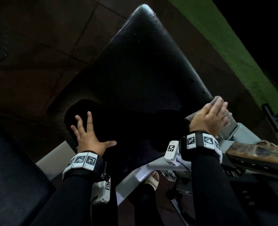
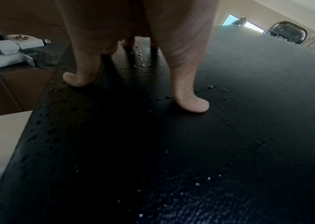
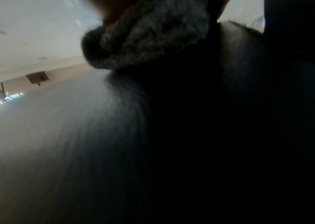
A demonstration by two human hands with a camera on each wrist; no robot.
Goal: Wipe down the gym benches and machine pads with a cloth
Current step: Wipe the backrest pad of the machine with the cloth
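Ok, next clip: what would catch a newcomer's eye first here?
The big black bench pad fills the middle of the head view, beaded with water droplets. The left hand presses spread fingers on its near left part, while the right hand holds a grey cloth against its right edge.

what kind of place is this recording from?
Most likely a gym. A black padded bench on a grey metal frame, wet with droplets; more exercise machines by the far wall; the right hand presses a grey cloth on the pad's edge.
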